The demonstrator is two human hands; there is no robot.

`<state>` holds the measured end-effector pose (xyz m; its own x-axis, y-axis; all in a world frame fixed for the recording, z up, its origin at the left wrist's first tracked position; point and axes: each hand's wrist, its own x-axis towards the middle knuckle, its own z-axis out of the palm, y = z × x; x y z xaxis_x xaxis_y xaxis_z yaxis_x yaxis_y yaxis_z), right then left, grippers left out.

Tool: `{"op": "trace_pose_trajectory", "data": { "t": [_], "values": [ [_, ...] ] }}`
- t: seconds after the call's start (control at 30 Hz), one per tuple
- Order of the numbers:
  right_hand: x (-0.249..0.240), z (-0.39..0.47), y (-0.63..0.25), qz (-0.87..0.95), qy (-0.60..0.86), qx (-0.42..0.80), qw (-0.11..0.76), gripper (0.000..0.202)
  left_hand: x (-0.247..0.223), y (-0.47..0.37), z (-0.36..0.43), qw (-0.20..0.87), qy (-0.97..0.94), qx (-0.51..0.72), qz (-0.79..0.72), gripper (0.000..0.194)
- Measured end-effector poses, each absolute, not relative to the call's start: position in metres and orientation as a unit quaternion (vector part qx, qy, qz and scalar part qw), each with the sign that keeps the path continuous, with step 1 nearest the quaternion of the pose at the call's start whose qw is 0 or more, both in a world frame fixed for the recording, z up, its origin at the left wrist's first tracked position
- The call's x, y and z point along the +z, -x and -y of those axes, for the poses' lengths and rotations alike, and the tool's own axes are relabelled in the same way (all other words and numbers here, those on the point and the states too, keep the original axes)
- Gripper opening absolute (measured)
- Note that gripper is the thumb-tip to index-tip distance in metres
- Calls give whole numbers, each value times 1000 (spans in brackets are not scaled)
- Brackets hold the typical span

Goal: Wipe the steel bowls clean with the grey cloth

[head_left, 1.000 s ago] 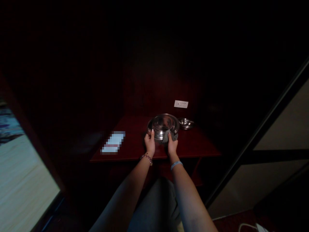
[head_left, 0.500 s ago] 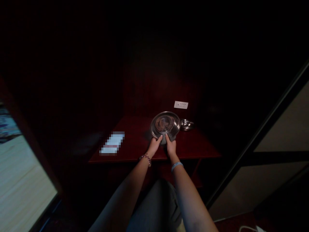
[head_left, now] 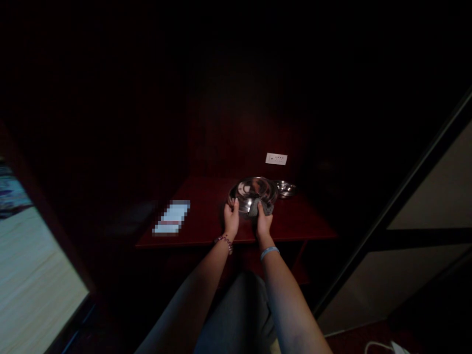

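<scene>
A shiny round metal basin [head_left: 254, 187] is held in front of me over a dark red desk [head_left: 206, 223]. My left hand [head_left: 231, 219] grips its near left rim, thumb on top and the other fingers hidden beneath. At the near right rim, my right hand [head_left: 264, 219] presses a grey cloth [head_left: 255, 208] against the metal, its thumb on the cloth. Just behind and to the right rests a second metal bowl [head_left: 285, 189] on the desk.
A pixelated, light rectangular item [head_left: 171, 218] lies on the desk's left part. A white socket plate [head_left: 276, 159] sits on the back wall. Dark panels flank both sides, and a pale wooden surface [head_left: 37, 280] shows at lower left. A white cable [head_left: 378, 345] lies at lower right.
The basin has tilted flatter, its near side lower. My left hand has shifted left along the rim, away from the cloth. My right hand stays with the cloth, slightly farther right.
</scene>
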<state>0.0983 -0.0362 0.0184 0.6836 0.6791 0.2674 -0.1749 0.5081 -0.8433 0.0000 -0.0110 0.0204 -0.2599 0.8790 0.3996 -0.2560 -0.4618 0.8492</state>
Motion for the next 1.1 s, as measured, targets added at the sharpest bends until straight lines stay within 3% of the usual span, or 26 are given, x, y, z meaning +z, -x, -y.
{"op": "trace_pose_trajectory", "data": {
  "t": [0.13,0.37,0.73,1.1],
  "values": [
    [17,34,-100,285,412,252,828,56,24,0,15,394,-469,712,-342,32],
    [14,34,-101,303,447,262,800,53,19,-6,14,488,-542,617,-296,33],
    [19,34,-99,414,366,354,754,45,12,-3,7,489,-529,615,-320,39],
    [19,35,-99,419,342,409,735,54,8,-4,4,520,-509,604,-324,42]
  ]
}}
